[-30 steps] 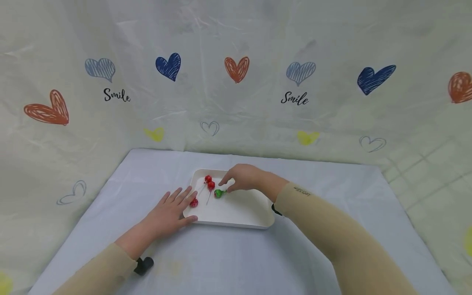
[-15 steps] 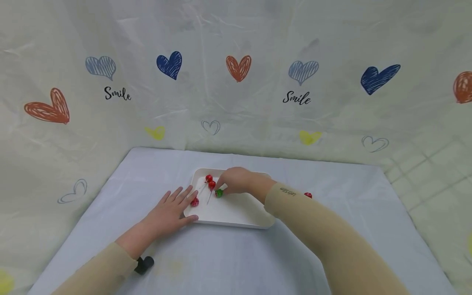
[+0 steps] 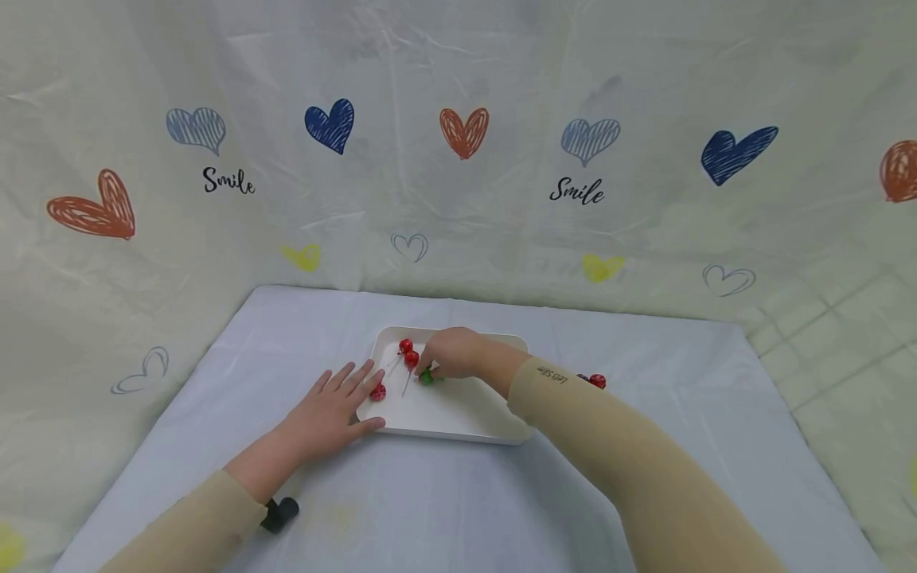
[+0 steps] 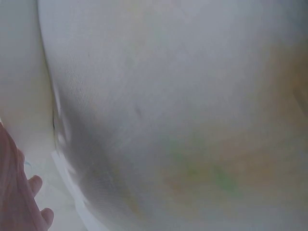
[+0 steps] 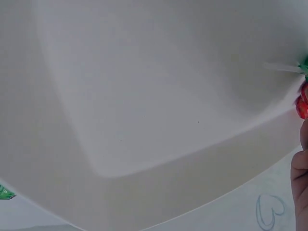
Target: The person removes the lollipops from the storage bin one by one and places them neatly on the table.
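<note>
My right hand (image 3: 456,352) reaches into the white tray (image 3: 458,437) and pinches the green lollipop (image 3: 426,377) between thumb and fingers; its stick points right. Two red lollipops, one (image 3: 405,346) just behind the other (image 3: 411,359), lie left of that hand. Spread flat, my left hand (image 3: 325,418) rests on the tray's left edge, its fingertips beside another red lollipop (image 3: 377,392). The right wrist view catches part of the hand (image 5: 300,180), the green lollipop (image 5: 304,67) and a red one (image 5: 302,102). In the left wrist view, fingers (image 4: 21,192) show at the lower left.
Past the right sleeve, a red lollipop (image 3: 598,381) and a dark one (image 3: 583,377) lie on the white-covered table (image 3: 645,350). Something green (image 5: 6,193) is outside the tray in the right wrist view. A sheet printed with hearts (image 3: 464,134) hangs behind.
My right hand has moved left and its fingers have come together around the green lollipop. The lollipops past the right sleeve have come into view. My left hand stays put.
</note>
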Available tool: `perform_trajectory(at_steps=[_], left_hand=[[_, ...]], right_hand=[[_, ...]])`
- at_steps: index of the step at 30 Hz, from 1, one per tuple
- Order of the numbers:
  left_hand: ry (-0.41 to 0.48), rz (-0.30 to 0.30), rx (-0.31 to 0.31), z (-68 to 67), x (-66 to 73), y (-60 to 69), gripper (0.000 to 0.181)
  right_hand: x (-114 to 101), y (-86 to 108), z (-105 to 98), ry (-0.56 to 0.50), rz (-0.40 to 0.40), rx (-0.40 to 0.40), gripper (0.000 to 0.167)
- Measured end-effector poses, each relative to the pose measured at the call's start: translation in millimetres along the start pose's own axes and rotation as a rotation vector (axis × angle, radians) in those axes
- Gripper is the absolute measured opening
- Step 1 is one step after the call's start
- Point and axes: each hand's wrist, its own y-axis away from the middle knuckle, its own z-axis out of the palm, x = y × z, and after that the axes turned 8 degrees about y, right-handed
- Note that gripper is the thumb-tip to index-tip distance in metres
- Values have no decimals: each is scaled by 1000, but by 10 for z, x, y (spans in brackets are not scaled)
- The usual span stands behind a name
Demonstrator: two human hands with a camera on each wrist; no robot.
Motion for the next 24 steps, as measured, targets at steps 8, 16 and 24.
perform_trajectory(at_steps=[8,16,24], left_hand=[[-6,-11,-15,-8,11,-8,90],[-15,-9,-13,-21,21,4,89],[-8,-9,-9,-22,37,-2,89]], right_hand=[[80,108,20,-45,19,-11,25],[208,231,80,-51,31,-19,20],[245,335,106,-130,66,-35,29]])
